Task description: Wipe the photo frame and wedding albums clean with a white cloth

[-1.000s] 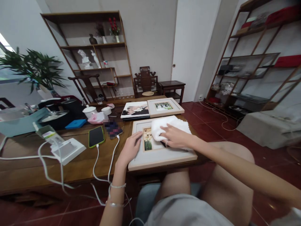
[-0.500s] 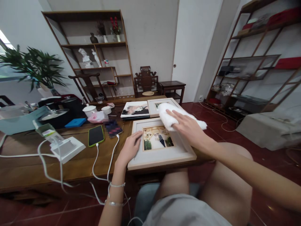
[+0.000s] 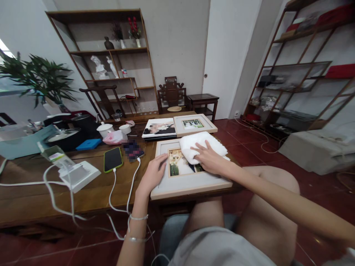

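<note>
A light wooden picture frame (image 3: 191, 186) lies flat at the table's front edge, with a wedding photo (image 3: 177, 166) inside a wide pale mat. Along its left border rests my left hand (image 3: 155, 171), fingers stretched out flat on the frame. My right hand (image 3: 208, 157) presses a folded white towel (image 3: 215, 142) against the frame's upper right, fingers spread over the cloth. The towel hides part of the photo and the frame's top right corner.
Behind are a second framed photo (image 3: 209, 128) and a stack of photo panels (image 3: 148, 133). Left of the frame lie a green-edged phone (image 3: 113, 159) and another phone (image 3: 133, 149), both on white cables (image 3: 130, 194). A white box (image 3: 83, 175) sits farther left.
My right hand has brought the towel down and left, over the photo's upper right part. The second framed photo behind is uncovered now. My left hand stays in place.
</note>
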### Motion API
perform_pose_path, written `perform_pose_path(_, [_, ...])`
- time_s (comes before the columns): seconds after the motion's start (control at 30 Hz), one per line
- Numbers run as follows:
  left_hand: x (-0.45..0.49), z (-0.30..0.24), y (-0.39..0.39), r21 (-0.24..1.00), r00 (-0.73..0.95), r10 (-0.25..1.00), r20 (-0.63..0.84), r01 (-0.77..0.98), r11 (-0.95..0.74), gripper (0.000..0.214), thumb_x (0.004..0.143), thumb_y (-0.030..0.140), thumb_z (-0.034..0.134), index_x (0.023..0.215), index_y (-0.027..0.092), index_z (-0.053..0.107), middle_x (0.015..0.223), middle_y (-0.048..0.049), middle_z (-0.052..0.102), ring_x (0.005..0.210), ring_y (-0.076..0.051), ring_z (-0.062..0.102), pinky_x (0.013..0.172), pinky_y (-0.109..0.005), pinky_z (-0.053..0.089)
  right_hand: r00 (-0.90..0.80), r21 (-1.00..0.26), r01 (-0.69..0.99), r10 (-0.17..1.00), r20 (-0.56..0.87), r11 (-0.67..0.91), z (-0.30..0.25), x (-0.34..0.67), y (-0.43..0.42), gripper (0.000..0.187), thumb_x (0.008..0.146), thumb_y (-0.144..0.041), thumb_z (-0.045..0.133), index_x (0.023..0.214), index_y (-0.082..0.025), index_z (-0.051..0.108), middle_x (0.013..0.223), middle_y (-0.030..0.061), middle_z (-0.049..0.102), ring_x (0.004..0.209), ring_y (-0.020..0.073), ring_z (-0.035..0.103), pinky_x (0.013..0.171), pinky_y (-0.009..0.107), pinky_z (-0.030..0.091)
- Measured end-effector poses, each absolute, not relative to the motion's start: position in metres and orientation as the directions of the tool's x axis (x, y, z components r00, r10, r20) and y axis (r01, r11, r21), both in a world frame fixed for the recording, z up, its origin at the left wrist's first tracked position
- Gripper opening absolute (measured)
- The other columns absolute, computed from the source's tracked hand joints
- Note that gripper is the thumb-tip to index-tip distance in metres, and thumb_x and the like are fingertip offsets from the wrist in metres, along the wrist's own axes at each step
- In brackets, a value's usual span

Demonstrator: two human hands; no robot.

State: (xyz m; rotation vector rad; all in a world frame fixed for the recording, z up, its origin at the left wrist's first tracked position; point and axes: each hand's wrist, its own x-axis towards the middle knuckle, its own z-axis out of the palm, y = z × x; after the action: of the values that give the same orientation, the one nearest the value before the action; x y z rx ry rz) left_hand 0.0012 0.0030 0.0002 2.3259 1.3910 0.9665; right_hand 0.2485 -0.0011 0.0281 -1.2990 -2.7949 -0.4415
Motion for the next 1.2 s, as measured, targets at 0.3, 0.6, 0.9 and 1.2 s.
perform_pose_path(0.3, [0.001, -0.003, 0.005, 0.53, 0.318, 0.851, 0.418, 0.675, -0.513, 0.037, 0.083, 0.018, 0.042, 0.116, 0.014, 0.06, 0.124, -0.0096, 0.06, 0.118, -0.022, 0.052, 0.104, -0.04, 0.037, -0.712, 0.105, 0.701, 0.7, 0.054, 0.706, 0.051, 0.238, -0.094, 0.033, 0.067, -0.005, 0.052, 0.094, -0.015, 0.067, 0.128, 0.017, 0.052, 0.119, 0.0316, 0.045, 0.099, 0.052, 0.03])
perform_pose_path(0.6, [0.001, -0.001, 0.003, 0.526, 0.315, 0.859, 0.403, 0.689, -0.499, 0.037, 0.084, 0.019, 0.042, 0.116, 0.013, 0.059, 0.124, -0.0109, 0.059, 0.118, -0.022, 0.052, 0.103, -0.041, 0.038, -0.579, 0.253, 0.815, 0.743, 0.337, 0.521, 0.043, 0.277, 0.0, 0.036, 0.07, 0.006, 0.04, 0.084, -0.011, 0.068, 0.142, 0.014, 0.036, 0.131, 0.0358, 0.027, 0.101, 0.061, 0.02])
perform_pose_path(0.9, [0.001, -0.002, 0.004, 0.527, 0.314, 0.857, 0.409, 0.685, -0.503, 0.036, 0.084, 0.021, 0.043, 0.115, 0.015, 0.06, 0.123, -0.0094, 0.06, 0.118, -0.022, 0.052, 0.104, -0.04, 0.037, -0.549, 0.063, 0.83, 0.79, 0.271, 0.555, 0.029, 0.285, 0.017, 0.044, 0.061, 0.006, 0.041, 0.091, -0.012, 0.068, 0.134, 0.0115, 0.048, 0.124, 0.0278, 0.04, 0.096, 0.039, 0.038])
perform_pose_path(1.2, [0.001, -0.004, 0.006, 0.522, 0.32, 0.857, 0.403, 0.689, -0.503, 0.037, 0.084, 0.022, 0.043, 0.116, 0.013, 0.06, 0.124, -0.0109, 0.059, 0.118, -0.023, 0.052, 0.104, -0.04, 0.036, -0.732, 0.265, 0.672, 0.675, 0.095, 0.692, 0.038, 0.234, -0.059, 0.021, 0.078, -0.003, 0.051, 0.083, -0.016, 0.067, 0.125, 0.0133, 0.054, 0.119, 0.0376, 0.04, 0.085, 0.052, 0.043])
